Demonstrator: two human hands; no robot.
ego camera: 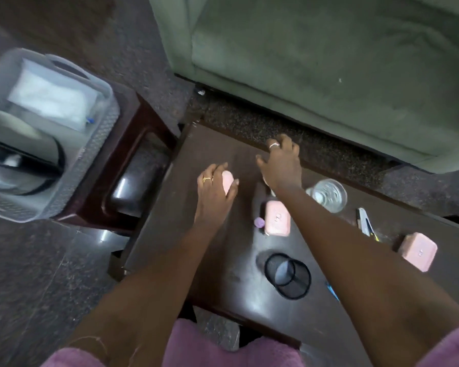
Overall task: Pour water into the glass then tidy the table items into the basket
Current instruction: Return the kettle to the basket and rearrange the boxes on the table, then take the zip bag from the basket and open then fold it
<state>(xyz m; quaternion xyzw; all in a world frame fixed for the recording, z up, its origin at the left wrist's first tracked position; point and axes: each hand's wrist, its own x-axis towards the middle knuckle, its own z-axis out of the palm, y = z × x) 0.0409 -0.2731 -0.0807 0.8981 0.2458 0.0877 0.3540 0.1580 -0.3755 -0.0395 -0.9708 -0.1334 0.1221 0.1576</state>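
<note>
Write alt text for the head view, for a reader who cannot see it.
Seen from above, the left hand grips a small pink object over a dark table, and the right hand reaches toward its far edge. On the table stand a glass, two pink boxes and a mesh cup; a basket sits to the left.

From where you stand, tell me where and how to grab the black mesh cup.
The black mesh cup lies tipped on its side on the table, its open mouth facing up-left. Come from above with the right hand, probably easiest, and pinch across the round mesh wall at mid-body, or hook fingers over the rim. Nothing crowds it.
</note>
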